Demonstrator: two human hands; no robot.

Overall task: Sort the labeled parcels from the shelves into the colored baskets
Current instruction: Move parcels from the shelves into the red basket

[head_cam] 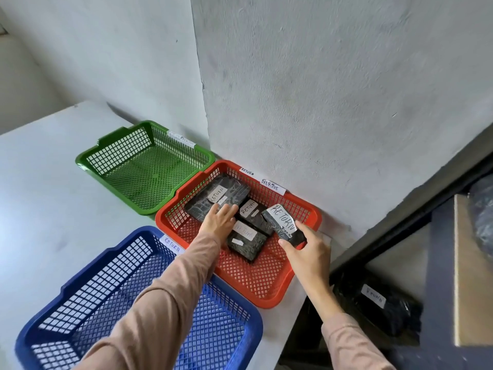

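Observation:
Three mesh baskets stand on a white table: a green basket [88,160] at the back, a red basket [269,303] in the middle, a blue basket [66,289] in front. Three black parcels labelled RETURN lie in the red one: a large parcel [229,188], a small parcel [250,210] and a near parcel [246,243]. My left hand [217,222] lies flat, fingers apart, on the large parcel's near edge. My right hand [306,253] grips a fourth RETURN parcel [282,224] over the red basket's right side.
Paper tags reading RETURN and OVERDUE are stuck by the baskets at the wall [320,89]. A dark metal shelf [432,263] stands at the right, with another black labelled parcel [378,303] on its low level. The table edge runs beside the shelf.

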